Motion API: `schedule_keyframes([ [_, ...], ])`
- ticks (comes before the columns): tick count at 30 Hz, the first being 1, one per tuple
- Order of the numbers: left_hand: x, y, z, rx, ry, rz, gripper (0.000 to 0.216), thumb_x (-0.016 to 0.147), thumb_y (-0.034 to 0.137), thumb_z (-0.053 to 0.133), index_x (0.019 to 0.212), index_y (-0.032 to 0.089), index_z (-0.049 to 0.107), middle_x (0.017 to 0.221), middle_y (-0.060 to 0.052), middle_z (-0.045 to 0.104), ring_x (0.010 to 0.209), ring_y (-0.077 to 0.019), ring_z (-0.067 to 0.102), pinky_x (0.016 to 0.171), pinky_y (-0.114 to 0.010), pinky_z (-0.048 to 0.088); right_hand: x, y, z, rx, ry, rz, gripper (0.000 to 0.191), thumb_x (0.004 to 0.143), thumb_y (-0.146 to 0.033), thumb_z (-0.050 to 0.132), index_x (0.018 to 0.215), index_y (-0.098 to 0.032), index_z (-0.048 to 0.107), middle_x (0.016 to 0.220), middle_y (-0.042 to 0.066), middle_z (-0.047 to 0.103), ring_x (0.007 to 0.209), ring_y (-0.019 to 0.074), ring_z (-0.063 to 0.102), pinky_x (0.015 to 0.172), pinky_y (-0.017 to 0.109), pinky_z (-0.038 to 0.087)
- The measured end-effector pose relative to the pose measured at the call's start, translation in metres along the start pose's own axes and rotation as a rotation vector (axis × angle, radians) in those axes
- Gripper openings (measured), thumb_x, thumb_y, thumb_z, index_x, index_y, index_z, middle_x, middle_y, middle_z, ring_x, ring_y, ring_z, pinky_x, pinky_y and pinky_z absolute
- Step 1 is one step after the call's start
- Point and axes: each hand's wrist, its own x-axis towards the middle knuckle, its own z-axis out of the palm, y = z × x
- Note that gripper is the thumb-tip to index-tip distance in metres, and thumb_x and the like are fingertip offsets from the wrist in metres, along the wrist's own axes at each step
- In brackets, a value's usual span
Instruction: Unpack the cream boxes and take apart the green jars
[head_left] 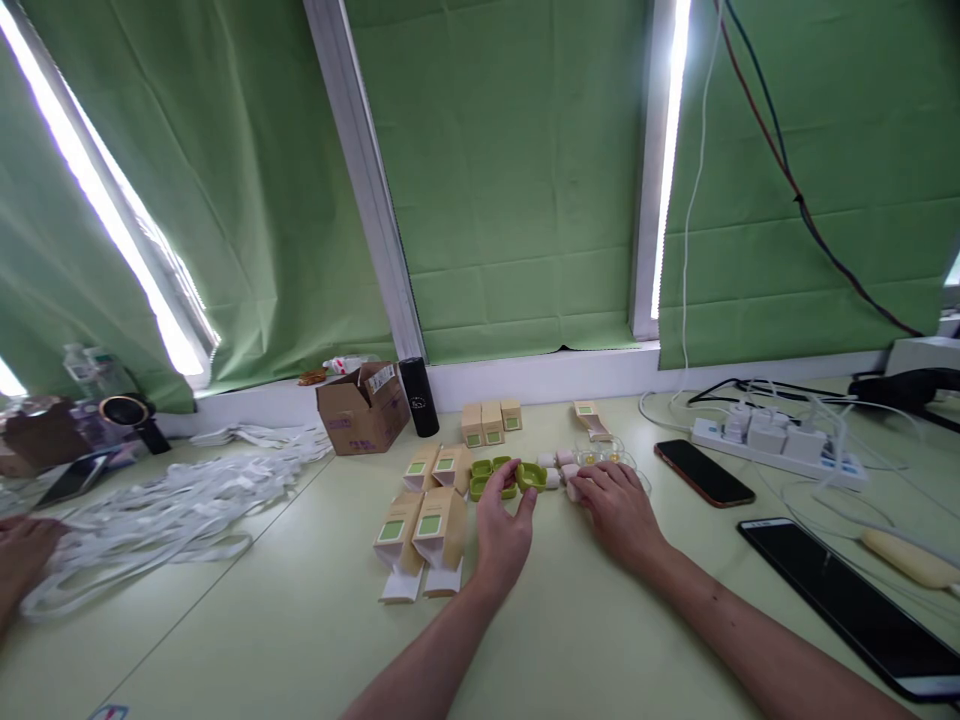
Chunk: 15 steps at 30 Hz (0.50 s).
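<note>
My left hand [504,522] pinches a small green square dish [532,476] between thumb and fingers. More green dishes [480,487] lie just behind and left of that hand. My right hand [617,505] rests palm down, its fingers curled over small white cylindrical pieces [571,482]; whether it grips one is hidden. Clear round pieces with yellow centres [615,456] lie beyond its fingers. Left of my left hand, several small tan boxes with green labels [441,522] stand with their white-lined flaps open.
Closed tan boxes [492,424], a carton [362,408] and a black cylinder [418,397] stand at the back. White straps [180,500] lie left, near another person's hand [26,550]. To the right are a phone [703,472], a tablet [847,600], a power strip [780,450] and loose cables.
</note>
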Motion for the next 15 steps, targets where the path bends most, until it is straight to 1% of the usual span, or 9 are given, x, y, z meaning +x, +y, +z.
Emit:
schedule_keyframes([
  [3, -0.0001, 0.0012, -0.0005, -0.008, -0.003, -0.007, 0.040, 0.085, 0.029, 0.074, 0.124, 0.019, 0.070, 0.119, -0.013, 0.074, 0.110, -0.0271, 0.069, 0.101, -0.044, 0.053, 0.0014, -0.0024, -0.0048, -0.006, -0.019, 0.000, 0.025, 0.089, -0.004, 0.059, 0.099, -0.024, 0.070, 0.101, 0.006, 0.077, 0.106, 0.0287, 0.060, 0.094, 0.042, 0.039],
  [6, 0.0000, 0.0022, -0.0011, -0.008, 0.001, -0.010, 0.040, 0.085, 0.027, 0.074, 0.124, 0.019, 0.070, 0.119, -0.013, 0.074, 0.109, -0.0273, 0.069, 0.101, -0.045, 0.053, 0.0021, -0.0032, -0.0079, -0.012, -0.043, -0.004, 0.025, 0.087, -0.001, 0.059, 0.093, -0.024, 0.068, 0.094, 0.006, 0.076, 0.104, 0.0300, 0.060, 0.089, 0.042, 0.041],
  [8, 0.0001, 0.0026, -0.0014, -0.010, 0.002, -0.010, 0.040, 0.085, 0.026, 0.075, 0.124, 0.019, 0.070, 0.119, -0.013, 0.074, 0.109, -0.0274, 0.069, 0.101, -0.045, 0.054, 0.0018, -0.0023, -0.0075, -0.005, -0.029, -0.016, 0.028, 0.086, 0.000, 0.058, 0.097, -0.024, 0.068, 0.099, 0.006, 0.076, 0.106, 0.0307, 0.060, 0.090, 0.043, 0.041],
  [12, -0.0002, 0.0036, -0.0019, -0.006, -0.005, -0.011, 0.039, 0.085, 0.025, 0.075, 0.123, 0.019, 0.070, 0.120, -0.013, 0.074, 0.110, -0.0272, 0.069, 0.102, -0.045, 0.054, 0.0005, 0.0002, -0.0035, -0.007, 0.022, -0.030, 0.033, 0.085, 0.000, 0.057, 0.103, -0.024, 0.070, 0.117, 0.008, 0.074, 0.112, 0.0310, 0.058, 0.095, 0.045, 0.043],
  [15, -0.0003, 0.0035, -0.0019, 0.001, -0.013, -0.014, 0.040, 0.085, 0.026, 0.075, 0.124, 0.019, 0.069, 0.121, -0.013, 0.074, 0.110, -0.0275, 0.069, 0.102, -0.046, 0.053, 0.0005, -0.0001, -0.0035, -0.007, 0.016, -0.020, 0.031, 0.083, 0.000, 0.057, 0.099, -0.024, 0.070, 0.115, 0.009, 0.073, 0.112, 0.0312, 0.057, 0.093, 0.046, 0.045],
])
